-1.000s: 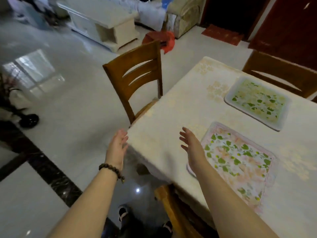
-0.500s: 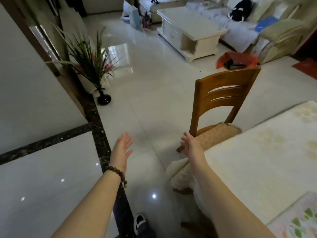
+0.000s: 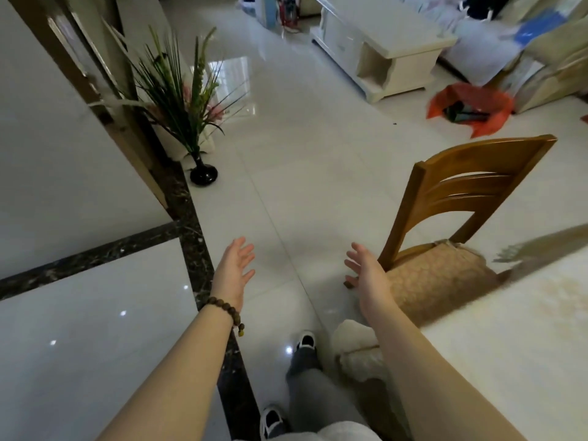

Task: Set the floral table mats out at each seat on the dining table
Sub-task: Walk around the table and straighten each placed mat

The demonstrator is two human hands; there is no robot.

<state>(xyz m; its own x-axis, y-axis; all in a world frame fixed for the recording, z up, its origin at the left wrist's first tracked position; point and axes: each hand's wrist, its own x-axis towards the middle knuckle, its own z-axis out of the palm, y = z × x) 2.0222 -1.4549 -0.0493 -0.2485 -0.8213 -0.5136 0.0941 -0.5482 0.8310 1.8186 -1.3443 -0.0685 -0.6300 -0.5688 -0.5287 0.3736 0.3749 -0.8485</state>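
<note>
No floral mat is in view now. The dining table (image 3: 509, 338), covered by a cream cloth, fills the lower right. My left hand (image 3: 234, 270), with a bead bracelet at its wrist, is held out over the floor with fingers straight and holds nothing. My right hand (image 3: 366, 272) is also held out flat and empty, just left of the table's corner and in front of the wooden chair (image 3: 461, 198). That chair has a padded beige seat (image 3: 442, 275) and stands at the table's end.
A potted grass plant in a black vase (image 3: 203, 175) stands by the wall at left. A white coffee table (image 3: 381, 43), an orange bag (image 3: 471, 106) and a sofa lie further back. Glossy white floor tiles with a dark border strip run ahead. My feet show below.
The view has swung left, away from the table: the two floral mats have left the frame. Both hands stay held out, empty, now over the floor beside the chair.
</note>
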